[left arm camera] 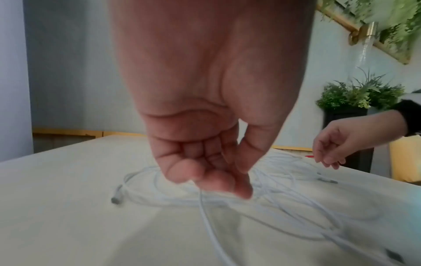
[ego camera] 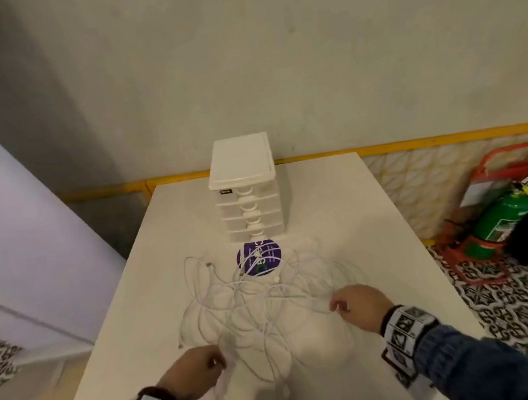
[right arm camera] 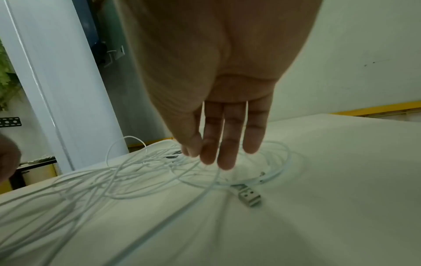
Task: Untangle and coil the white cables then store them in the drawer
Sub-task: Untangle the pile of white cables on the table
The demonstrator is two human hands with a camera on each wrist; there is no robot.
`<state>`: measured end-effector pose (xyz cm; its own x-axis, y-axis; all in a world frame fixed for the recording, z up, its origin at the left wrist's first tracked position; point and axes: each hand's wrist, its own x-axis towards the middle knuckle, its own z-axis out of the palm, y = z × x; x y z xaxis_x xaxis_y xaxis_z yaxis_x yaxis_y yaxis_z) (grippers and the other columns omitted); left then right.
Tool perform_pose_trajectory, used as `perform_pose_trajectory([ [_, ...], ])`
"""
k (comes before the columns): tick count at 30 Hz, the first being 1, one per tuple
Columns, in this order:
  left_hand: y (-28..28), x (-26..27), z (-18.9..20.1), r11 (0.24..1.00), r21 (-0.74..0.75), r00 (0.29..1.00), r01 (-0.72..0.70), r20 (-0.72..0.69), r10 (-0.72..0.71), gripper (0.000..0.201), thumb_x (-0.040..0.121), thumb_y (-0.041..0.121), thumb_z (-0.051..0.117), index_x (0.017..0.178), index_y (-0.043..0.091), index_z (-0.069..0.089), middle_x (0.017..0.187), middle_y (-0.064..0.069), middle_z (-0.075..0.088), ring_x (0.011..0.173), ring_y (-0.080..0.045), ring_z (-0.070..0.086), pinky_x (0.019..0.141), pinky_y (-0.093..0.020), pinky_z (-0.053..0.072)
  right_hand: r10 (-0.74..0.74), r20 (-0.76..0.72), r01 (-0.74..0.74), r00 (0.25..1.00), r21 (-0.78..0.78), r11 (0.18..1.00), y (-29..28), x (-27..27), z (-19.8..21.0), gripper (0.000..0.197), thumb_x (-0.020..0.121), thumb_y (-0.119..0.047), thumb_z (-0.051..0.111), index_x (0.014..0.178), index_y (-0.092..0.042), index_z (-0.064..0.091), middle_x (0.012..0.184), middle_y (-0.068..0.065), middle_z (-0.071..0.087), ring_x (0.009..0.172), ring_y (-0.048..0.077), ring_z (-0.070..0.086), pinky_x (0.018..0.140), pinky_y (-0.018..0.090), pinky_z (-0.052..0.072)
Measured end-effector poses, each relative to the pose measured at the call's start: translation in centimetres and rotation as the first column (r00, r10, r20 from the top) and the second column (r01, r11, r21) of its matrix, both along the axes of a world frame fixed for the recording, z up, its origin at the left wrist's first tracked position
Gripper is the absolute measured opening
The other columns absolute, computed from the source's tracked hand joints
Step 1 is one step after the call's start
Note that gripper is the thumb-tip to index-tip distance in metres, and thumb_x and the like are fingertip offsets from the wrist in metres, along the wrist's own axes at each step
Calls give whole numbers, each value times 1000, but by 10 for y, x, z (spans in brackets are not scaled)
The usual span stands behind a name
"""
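Note:
A tangle of white cables (ego camera: 250,301) lies spread over the middle of the white table (ego camera: 354,210). My left hand (ego camera: 222,362) is at the tangle's near left edge. Its curled fingers pinch one cable strand (left arm camera: 201,199) that hangs down from my left hand (left arm camera: 227,183). My right hand (ego camera: 335,305) is at the tangle's right edge. Its fingers (right arm camera: 227,154) point down, nearly straight, just over the loops, gripping nothing that I can see. A USB plug (right arm camera: 249,196) lies below them. The white drawer unit (ego camera: 245,185) stands at the back, all drawers closed.
A round purple sticker (ego camera: 258,257) lies on the table between the drawer unit and the cables. A green fire extinguisher (ego camera: 500,219) in a red stand sits on the floor to the right. The wall is close behind the table.

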<state>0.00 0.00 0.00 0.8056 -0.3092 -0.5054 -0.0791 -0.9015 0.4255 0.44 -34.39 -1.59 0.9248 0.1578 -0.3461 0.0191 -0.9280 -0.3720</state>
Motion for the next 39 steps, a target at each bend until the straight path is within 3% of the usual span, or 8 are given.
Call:
perform_pose_trajectory([
  [3, -3, 16, -5, 994, -2, 988, -109, 110, 108, 21, 88, 13, 50, 96, 21, 67, 70, 17, 53, 77, -9, 56, 71, -19, 40, -126, 47, 126, 991, -7, 992, -9, 8, -3, 24, 90, -17, 45, 106, -19, 62, 114, 3, 61, 100, 21, 60, 84, 27, 43],
  [8, 10, 30, -20, 942, -63, 926, -329, 175, 335, 17, 86, 10, 54, 89, 18, 68, 90, -11, 71, 90, -28, 65, 77, -29, 47, -244, 42, 246, 969, -34, 969, -21, 19, -5, 30, 90, -33, 49, 96, -14, 71, 107, 7, 64, 94, 23, 62, 78, 31, 50],
  [17, 7, 76, -11, 890, -283, 817, -357, 368, 445, 10, 88, 13, 60, 92, 7, 67, 76, -6, 61, 71, -25, 56, 66, -27, 39, -261, 166, 238, 951, 144, 961, 11, 62, 8, 37, 95, -38, 43, 89, -10, 66, 85, 6, 60, 82, 25, 59, 68, 30, 41],
  [21, 1, 106, -8, 897, -384, 835, -218, 402, 375, 6, 83, 3, 63, 85, 3, 69, 85, -12, 67, 71, -23, 58, 72, -33, 48, -58, 214, 23, 975, 161, 987, 43, 83, 14, 34, 94, -36, 47, 89, -10, 67, 80, 4, 58, 75, 19, 53, 66, 29, 36],
  [25, -9, 141, -16, 950, -260, 907, -172, 334, 256, 12, 85, 6, 61, 88, 0, 70, 99, -18, 67, 92, -31, 62, 83, -31, 46, 135, 185, -143, 973, 36, 989, 66, 110, 10, 27, 93, -30, 48, 97, -15, 70, 100, 6, 63, 93, 24, 57, 77, 36, 47],
  [28, -14, 160, -27, 972, -190, 929, -139, 314, 195, 16, 88, 9, 58, 91, -1, 70, 101, -18, 66, 99, -32, 61, 79, -23, 37, 282, 150, -271, 948, -94, 958, 80, 128, 3, 24, 92, -24, 48, 97, -17, 71, 109, 5, 62, 101, 25, 54, 83, 40, 46],
  [33, -18, 189, -36, 978, 30, 960, -205, 203, 195, 31, 94, 20, 48, 110, -3, 63, 117, -21, 59, 109, -35, 54, 92, -35, 41, 365, 29, -348, 930, -240, 906, 91, 137, -16, 37, 88, -28, 57, 124, -21, 57, 121, 6, 56, 110, 27, 50, 93, 39, 42],
  [39, -21, 201, -52, 903, 99, 904, -418, 142, 403, 58, 78, 45, 67, 111, -2, 57, 109, -19, 62, 100, -35, 61, 77, -38, 48, 326, 84, -303, 942, -214, 929, 82, 140, -22, 28, 90, -28, 53, 117, -22, 61, 119, 6, 56, 106, 25, 50, 90, 37, 40],
])
